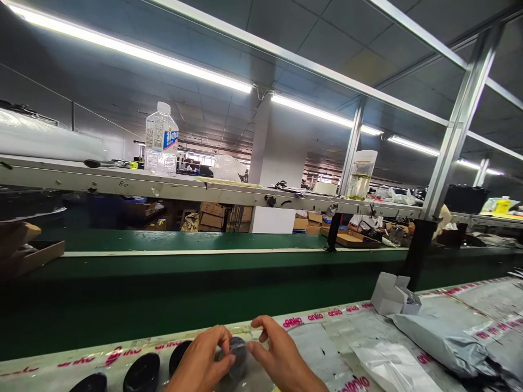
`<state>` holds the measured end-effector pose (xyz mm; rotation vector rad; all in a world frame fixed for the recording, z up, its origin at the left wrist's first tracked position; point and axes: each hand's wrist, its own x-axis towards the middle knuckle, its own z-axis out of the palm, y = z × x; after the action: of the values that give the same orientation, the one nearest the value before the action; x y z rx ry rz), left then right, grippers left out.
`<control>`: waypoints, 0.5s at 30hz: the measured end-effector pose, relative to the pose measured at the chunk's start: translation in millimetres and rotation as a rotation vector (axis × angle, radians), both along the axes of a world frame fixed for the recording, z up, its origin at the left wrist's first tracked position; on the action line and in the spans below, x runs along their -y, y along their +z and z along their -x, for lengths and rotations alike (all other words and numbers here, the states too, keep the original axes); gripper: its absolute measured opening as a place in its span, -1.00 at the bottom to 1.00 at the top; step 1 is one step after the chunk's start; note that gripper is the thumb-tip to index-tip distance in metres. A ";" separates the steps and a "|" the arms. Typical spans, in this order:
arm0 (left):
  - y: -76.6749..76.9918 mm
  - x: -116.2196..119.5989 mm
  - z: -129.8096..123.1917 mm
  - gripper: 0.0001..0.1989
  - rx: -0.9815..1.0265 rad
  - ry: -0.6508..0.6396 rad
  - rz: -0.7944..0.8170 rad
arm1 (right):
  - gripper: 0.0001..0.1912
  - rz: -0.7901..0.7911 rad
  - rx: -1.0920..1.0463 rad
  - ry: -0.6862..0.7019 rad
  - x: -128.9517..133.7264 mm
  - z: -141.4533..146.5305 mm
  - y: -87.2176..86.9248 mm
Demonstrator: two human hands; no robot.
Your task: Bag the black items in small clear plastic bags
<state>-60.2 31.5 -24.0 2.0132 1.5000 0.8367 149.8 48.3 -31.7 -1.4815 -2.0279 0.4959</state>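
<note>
At bench front edge, bottom centre: left hand point(202, 363) and right hand point(281, 359) closed together on small dark round piece point(238, 356), fingers pinching it from both sides, thumbs toward each other. Piece held just above taped work surface point(327, 332), near its front. Dark grey, smooth, slightly glossy, disc- or cap-like; exact form hard to make out, mostly covered by fingers. Three similar black round caps point(142, 373) lying in a row just left of hands, lowest one cut off by frame. Free bench room to right up to crumpled grey plastic bags point(441, 335) and small white carton point(390, 294). Beyond bench edge, green conveyor belt point(183, 256), bare. Above, shelf rail point(204, 188) carrying water bottle point(162, 139). Wrists and forearms out of frame.
</note>
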 end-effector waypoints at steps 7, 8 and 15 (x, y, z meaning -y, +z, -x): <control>-14.9 -13.1 -5.1 -0.96 -0.032 0.009 -0.050 | -0.83 0.036 0.063 -0.014 -5.0 16.2 10.1; -17.6 -15.1 -5.2 -0.95 -0.022 0.001 -0.045 | -0.80 0.019 0.064 -0.032 -5.2 19.1 14.3; -23.4 -33.7 -14.6 -0.65 0.014 0.025 0.039 | -0.78 -0.121 0.024 -0.163 -0.5 -3.9 38.9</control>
<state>-45.5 65.2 -47.4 1.9603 1.5256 0.8240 153.7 48.8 7.2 -1.5684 -1.9004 0.2851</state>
